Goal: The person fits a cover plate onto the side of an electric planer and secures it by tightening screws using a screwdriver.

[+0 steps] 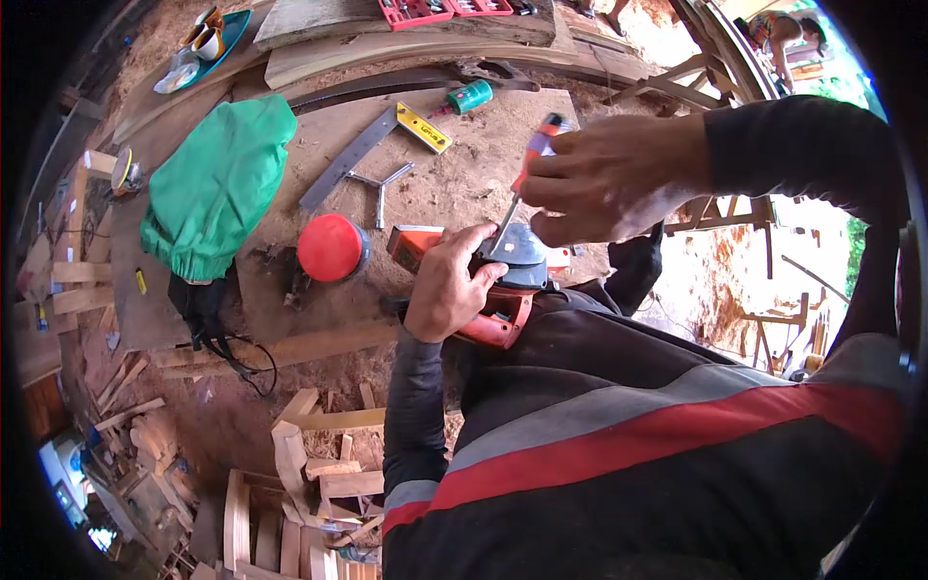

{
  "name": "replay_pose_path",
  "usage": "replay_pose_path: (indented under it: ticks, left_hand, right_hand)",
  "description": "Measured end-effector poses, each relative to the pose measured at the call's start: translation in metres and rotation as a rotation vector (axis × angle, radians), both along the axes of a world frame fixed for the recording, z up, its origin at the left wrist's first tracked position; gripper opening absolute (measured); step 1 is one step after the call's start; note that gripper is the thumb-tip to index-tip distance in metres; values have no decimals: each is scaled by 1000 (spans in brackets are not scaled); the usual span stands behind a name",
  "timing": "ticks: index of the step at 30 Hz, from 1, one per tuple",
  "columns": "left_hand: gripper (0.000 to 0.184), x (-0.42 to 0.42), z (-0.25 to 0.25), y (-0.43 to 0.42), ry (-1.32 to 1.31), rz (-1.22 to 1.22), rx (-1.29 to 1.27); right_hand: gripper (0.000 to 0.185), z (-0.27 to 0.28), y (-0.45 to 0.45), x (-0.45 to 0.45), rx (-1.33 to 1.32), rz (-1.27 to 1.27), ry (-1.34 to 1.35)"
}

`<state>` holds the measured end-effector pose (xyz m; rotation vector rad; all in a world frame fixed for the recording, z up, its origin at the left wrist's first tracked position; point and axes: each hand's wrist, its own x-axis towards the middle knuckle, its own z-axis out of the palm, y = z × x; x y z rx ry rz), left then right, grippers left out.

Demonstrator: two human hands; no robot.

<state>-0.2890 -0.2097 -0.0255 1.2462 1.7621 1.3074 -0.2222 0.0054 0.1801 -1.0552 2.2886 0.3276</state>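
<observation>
My right hand (619,179) is closed around a screwdriver (535,155) with a red and dark handle. Its metal shaft slants down to the top of an orange and dark grey power tool (525,253), which rests against my lap at the table's edge. My left hand (450,280) grips the near side of that tool, with thumb and forefinger close to the screwdriver's tip. The exact spot the tip touches is too small to make out. Just left of my left hand lies an orange piece with a dark face (414,246), partly hidden by the fingers.
On the dusty wooden table (319,135) lie a try square (372,145) with a yellow handle, a three-armed wrench (381,188), a red round-topped object (329,248), a green cylinder (470,97) and a green cloth cover (220,184). Wooden frames (338,454) stand below. Another person (781,37) is far right.
</observation>
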Motion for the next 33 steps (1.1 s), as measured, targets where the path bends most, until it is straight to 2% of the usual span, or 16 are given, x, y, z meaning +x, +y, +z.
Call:
replay_pose_path:
  ticks: [1,3,5,7,9,11,12,13,15,21,23,26,27,28,30,33]
  left_hand:
    - [46,-2,0,1,42,-9,54]
    - [46,-1,-3,-2,76,-40,104]
    - [45,-2,-6,-3,42,16,96]
    - [44,-1,-2,-10,15,31,100]
    - [44,-3,0,-9,36,17,69]
    - [44,-2,2,-8,22,15,69]
    - [44,-1,4,-6,-3,7,29]
    - [44,-1,6,-4,-23,-5,-14]
    - [44,0,10,1,8,-8,-37]
    - [45,0,9,14,5,20,-80]
    - [45,1,9,17,116,23,-57]
    - [54,2,8,17,154,3,-47]
    - [54,4,7,15,157,13,-58]
    - [60,6,7,14,160,37,0]
    - [71,6,9,10,131,53,46]
    - [67,2,5,5,78,41,34]
  right_hand:
    - [49,-9,5,-1,4,2,-4]
    - [58,-48,30,4,-342,-263,189]
    - [83,-85,67,16,-222,-532,149]
    - [95,-144,100,40,-117,-691,-23]
    - [107,-252,127,65,-233,-447,298]
    - [103,-248,98,56,-380,-945,70]
    - [92,-270,99,55,-443,-909,176]
    - [92,-280,100,52,-457,-920,179]
    - [81,-297,102,48,-356,-748,274]
    - [58,-303,104,27,-458,-920,212]
    - [50,-314,109,23,-526,-943,189]
    - [71,-292,100,28,-668,-1124,351]
    - [82,-256,94,30,-790,-1119,318]
    - [89,-208,80,26,-714,-1321,125]
    - [99,-171,74,37,-1144,-1336,158]
    - [109,-118,52,46,-1622,-1299,21]
